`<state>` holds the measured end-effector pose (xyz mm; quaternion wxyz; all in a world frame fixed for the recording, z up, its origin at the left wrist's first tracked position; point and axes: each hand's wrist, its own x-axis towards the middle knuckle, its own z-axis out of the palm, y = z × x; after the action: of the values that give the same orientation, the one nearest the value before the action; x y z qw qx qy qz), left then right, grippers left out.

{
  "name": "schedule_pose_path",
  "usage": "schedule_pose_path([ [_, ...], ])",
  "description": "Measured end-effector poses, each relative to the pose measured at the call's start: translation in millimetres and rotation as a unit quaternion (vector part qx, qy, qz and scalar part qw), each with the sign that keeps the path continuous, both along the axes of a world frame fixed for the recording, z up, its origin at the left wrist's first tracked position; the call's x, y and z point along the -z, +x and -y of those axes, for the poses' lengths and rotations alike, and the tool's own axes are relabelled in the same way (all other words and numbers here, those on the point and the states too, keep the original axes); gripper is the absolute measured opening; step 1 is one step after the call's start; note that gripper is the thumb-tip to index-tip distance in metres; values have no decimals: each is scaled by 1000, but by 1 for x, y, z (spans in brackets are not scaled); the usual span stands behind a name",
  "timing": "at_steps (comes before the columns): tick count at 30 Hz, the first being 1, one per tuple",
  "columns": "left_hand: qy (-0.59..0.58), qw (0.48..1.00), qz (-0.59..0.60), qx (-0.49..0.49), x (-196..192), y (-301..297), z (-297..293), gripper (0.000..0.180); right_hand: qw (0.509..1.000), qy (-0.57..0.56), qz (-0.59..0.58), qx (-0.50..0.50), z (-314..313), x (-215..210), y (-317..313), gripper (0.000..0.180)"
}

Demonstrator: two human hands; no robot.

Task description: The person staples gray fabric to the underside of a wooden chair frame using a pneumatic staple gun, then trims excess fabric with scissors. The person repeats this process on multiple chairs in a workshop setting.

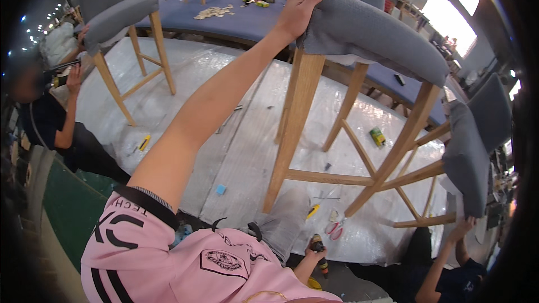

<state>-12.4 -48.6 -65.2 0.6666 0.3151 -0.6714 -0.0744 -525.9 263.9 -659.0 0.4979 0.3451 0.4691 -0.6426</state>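
A tall bar chair with a grey fabric seat [382, 31] and light wooden legs stands in front of me. My left hand [300, 11] grips the seat at its upper left corner, with the arm stretched out and some fingers hidden behind the fabric. Low in the view, beside my knee, my right hand [314, 256] is closed round a power drill [317, 244]. On the white plastic sheeting near the chair's legs lie red-handled scissors [334, 229] and a yellow utility knife [313, 211].
Co-workers handle a second grey chair [115, 19] at left and a tilted one [466, 157] at right. Behind stands a blue-covered table [241, 22] with a pile of small pale pieces [213, 12]. A green box [377, 136], another yellow knife [145, 142] and a blue block [220, 189] lie on the sheeting.
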Motion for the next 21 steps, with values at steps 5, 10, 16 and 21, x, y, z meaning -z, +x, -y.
schedule_pose_path([
  [5, -23, 998, -4, 55, -5, -31, 14, 47, 983, -152, -104, -8, 2, 70, 10, 46],
  [10, -96, 994, 30, -31, 1, -3, 9, 46, 958, -148, 8, -246, 2, 68, 41, 55],
  [16, -32, 989, -132, 63, 3, -46, 18, 30, 856, -63, -109, -501, -40, 23, 7, 57],
  [21, -50, 989, -133, 26, 3, -49, 8, 33, 769, 13, -271, -579, 7, 9, -16, 57],
])
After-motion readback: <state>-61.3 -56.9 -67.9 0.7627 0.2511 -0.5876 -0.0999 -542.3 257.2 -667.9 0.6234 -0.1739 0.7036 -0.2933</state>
